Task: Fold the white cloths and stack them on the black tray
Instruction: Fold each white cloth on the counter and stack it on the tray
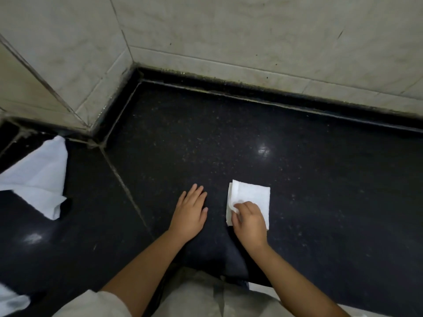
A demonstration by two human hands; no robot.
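A small folded white cloth (pixel 253 195) lies on the black speckled surface (pixel 229 133) near the front centre. My right hand (pixel 248 221) rests on its near left part, fingers pinching its left edge. Just to the left, my left hand (pixel 190 213) lies flat on the black surface with fingers apart, holding nothing. A larger unfolded white cloth (pixel 39 177) lies crumpled at the far left. I cannot make out a separate black tray against the dark surface.
Pale tiled walls (pixel 229 37) close off the back and the left corner. A grout seam (pixel 123 181) runs diagonally across the black surface left of my hands. Another bit of white cloth (pixel 11 300) shows at the bottom left corner.
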